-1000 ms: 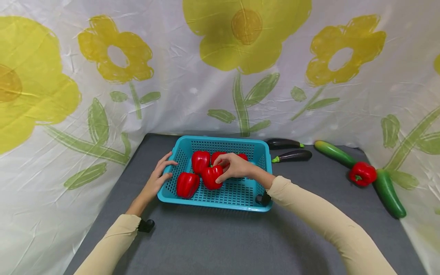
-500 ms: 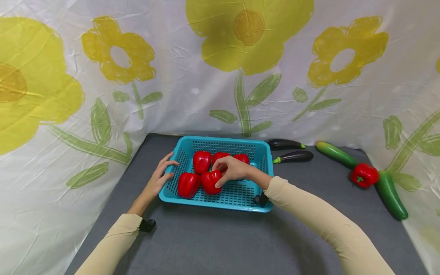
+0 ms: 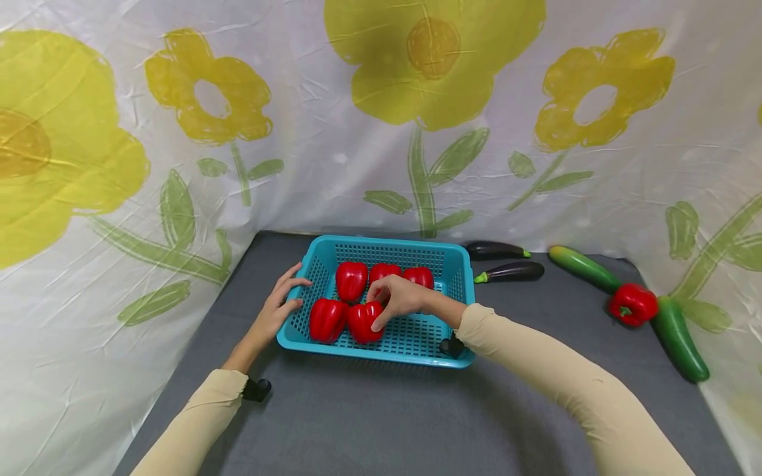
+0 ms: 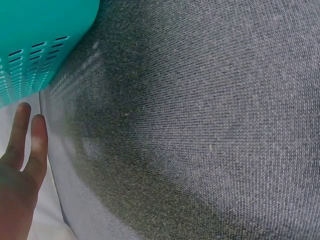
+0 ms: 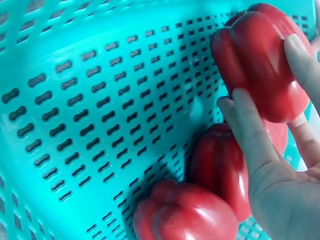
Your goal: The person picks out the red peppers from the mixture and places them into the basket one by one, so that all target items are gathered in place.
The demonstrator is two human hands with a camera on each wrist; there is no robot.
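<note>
A blue-green perforated basket (image 3: 381,357) stands on the grey table. Inside it, my right hand (image 3: 401,295) holds a red bell pepper (image 3: 360,324) between thumb and fingers; in the right wrist view the fingers (image 5: 250,125) lie along one side of that pepper (image 5: 265,65) and the thumb on the other. Right beside it is another red bell pepper (image 3: 327,320) in the front row. Behind them sit a bell pepper at the left (image 3: 351,281), one at the middle (image 3: 385,271) and one at the right (image 3: 419,276). My left hand (image 3: 274,309) rests on the basket's left rim, fingers extended.
Two eggplants, one behind (image 3: 493,250) and one in front (image 3: 514,271), lie just right of the basket. Farther right are a cucumber (image 3: 583,268), a loose red bell pepper (image 3: 634,305) and a second cucumber (image 3: 680,340). A flowered cloth (image 3: 321,165) hangs behind the table.
My right hand has brought the held bell pepper a little lower and toward the basket's front, beside the front-left pepper. The left hand stays at the rim.
</note>
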